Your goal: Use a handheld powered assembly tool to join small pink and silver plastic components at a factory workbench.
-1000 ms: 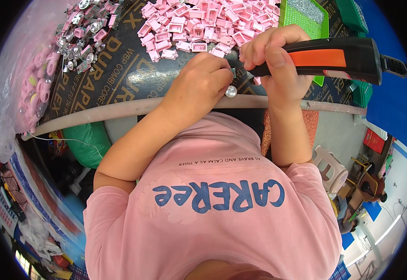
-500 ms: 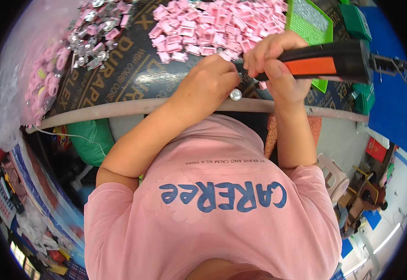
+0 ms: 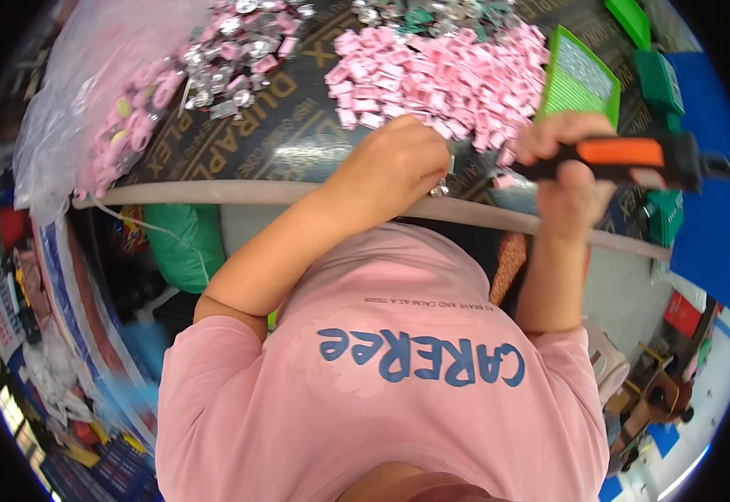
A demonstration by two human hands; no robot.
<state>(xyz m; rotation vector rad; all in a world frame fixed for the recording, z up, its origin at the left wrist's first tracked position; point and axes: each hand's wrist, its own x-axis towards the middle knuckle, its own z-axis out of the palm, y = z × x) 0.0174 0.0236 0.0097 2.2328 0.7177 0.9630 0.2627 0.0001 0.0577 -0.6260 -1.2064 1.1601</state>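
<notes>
My right hand (image 3: 576, 167) is wrapped round a black and orange electric screwdriver (image 3: 624, 153), which lies almost level, its tail with a hanging loop pointing right. Close to the table's near edge, my left hand (image 3: 398, 167) is closed with its fingertips pinched around a small part (image 3: 441, 186). Only a shiny, silvery bit of that part shows below the fingers; the rest is hidden. Beyond both hands spreads a heap of small pink plastic pieces (image 3: 440, 79). The screwdriver's tip points toward my left hand, with a gap between them.
A bright green tray (image 3: 583, 100) holding small silvery pieces stands at right, beside dark green boxes (image 3: 660, 82). Pink and silver assemblies (image 3: 235, 63) are piled at far left, next to a clear plastic bag (image 3: 97, 92) with pink items. A pale rim (image 3: 239, 192) borders the table.
My right hand has drawn the screwdriver away to the right and slightly nearer me, apart from my left hand. The head view has shifted, so the table things sit farther right.
</notes>
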